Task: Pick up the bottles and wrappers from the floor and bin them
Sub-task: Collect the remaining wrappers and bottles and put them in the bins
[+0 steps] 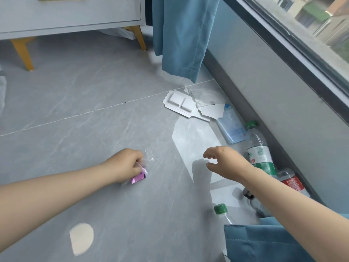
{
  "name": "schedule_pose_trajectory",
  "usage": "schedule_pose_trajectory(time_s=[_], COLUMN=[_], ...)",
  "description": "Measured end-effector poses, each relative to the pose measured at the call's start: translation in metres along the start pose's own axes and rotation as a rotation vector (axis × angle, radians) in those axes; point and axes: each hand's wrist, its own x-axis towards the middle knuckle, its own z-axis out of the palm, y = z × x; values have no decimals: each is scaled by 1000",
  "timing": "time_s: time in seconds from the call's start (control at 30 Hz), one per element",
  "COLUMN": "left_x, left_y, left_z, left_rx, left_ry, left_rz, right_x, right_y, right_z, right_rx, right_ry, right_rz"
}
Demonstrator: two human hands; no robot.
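My left hand [125, 164] grips a crumpled clear wrapper with a pink label [138, 177] low over the grey floor. My right hand [224, 161] hovers with loosely curled fingers and holds nothing. Just right of it, a clear bottle with a green cap and green label [258, 148] lies along the wall. A red-labelled bottle [291, 182] lies behind my right forearm. Another green-capped bottle [221, 209] lies near the front, partly hidden by a curtain. White blister packaging [181, 104], torn white card [212, 110] and a light blue packet [233, 127] lie further ahead.
A blue curtain [181, 35] hangs at the back, and another curtain fold [264, 242] covers the lower right. A grey drawer cabinet on yellow legs [71, 14] stands at the far left. The wall and window sill [283, 91] run along the right.
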Motion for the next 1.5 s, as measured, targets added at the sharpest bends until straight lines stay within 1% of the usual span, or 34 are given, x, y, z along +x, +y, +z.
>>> schedule_pose_trajectory(time_s=[0.13,0.3,0.37,0.5,0.6,0.77,0.87,1.0,1.17,1.23,1.3,1.37,1.43,1.5], left_x=[6,14,19,36,61,112,142,180,218,223,225,226,227,227], left_y=[3,14,19,36,49,73,89,110,111,106,105,106,109,111], left_z=[-16,-27,-30,-42,-53,-63,-69,-82,-89,-83,-78,-78,-80,-82], left_rx=[-186,-258,-239,-174,-116,-80,-35,52,167,207,205,221,253,280], left_ry=[108,124,128,146,181,225,244,183,127,162,242,274,261,246], left_rz=[-72,-69,-45,11,42,112,154,193,93,75,61,6,-49,-92], right_x=[16,46,55,70,81,92,88,86,88,88,88,90,93,98], right_y=[14,31,41,58,68,77,77,77,78,78,77,77,79,81], right_z=[-12,-21,-20,-16,-12,2,12,20,19,17,13,4,-8,-17], right_rx=[-7,33,67,139,182,112,75,60,69,58,67,112,205,293], right_ry=[61,75,84,166,212,172,222,274,286,292,292,277,273,307], right_rz=[75,200,256,361,397,392,364,353,348,349,353,374,425,475])
